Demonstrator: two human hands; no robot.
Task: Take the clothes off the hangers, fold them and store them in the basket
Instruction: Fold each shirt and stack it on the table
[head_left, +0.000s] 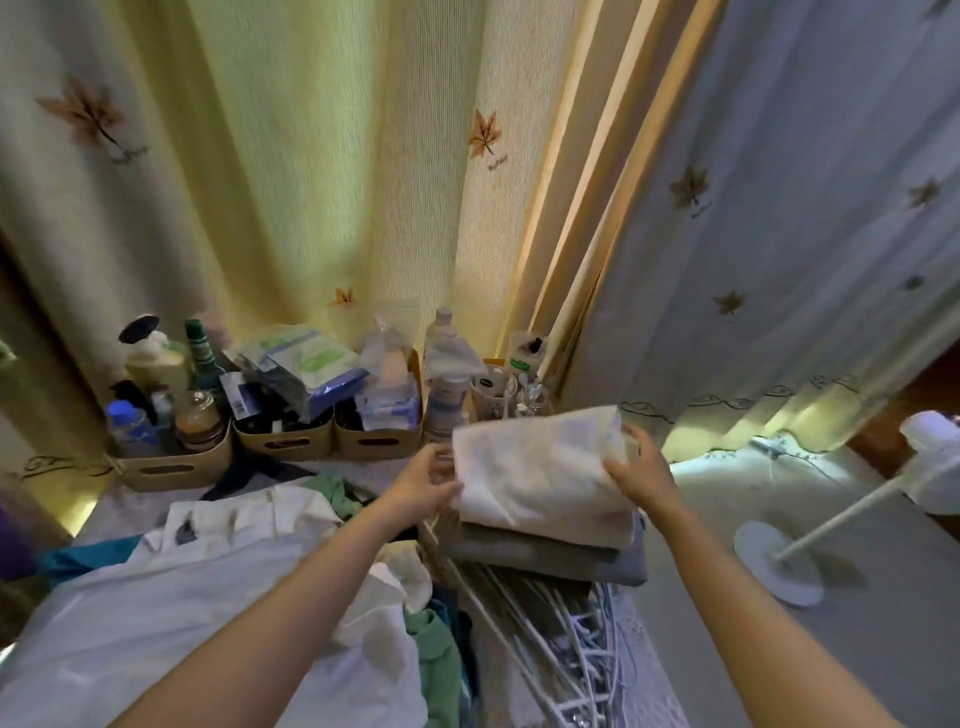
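Note:
A folded cream garment (540, 462) is held between both hands above a stack of folded clothes. My left hand (423, 480) grips its left edge and my right hand (636, 465) grips its right edge. Under it lie a folded beige piece (587, 530) and a folded grey piece (561, 558), stacked in what looks like a woven basket whose rim (436, 540) shows at the left. A pile of unfolded clothes, mostly a white garment (171, 613) with green cloth (436, 660), lies at the lower left. Several white hangers (576, 649) lie in front of the stack.
Three tan bins (283, 441) full of bottles, jars and packets stand along the back under yellow curtains. A white standing fan (810, 540) lies tipped on the floor at the right, next to a pale blue curtain (779, 234).

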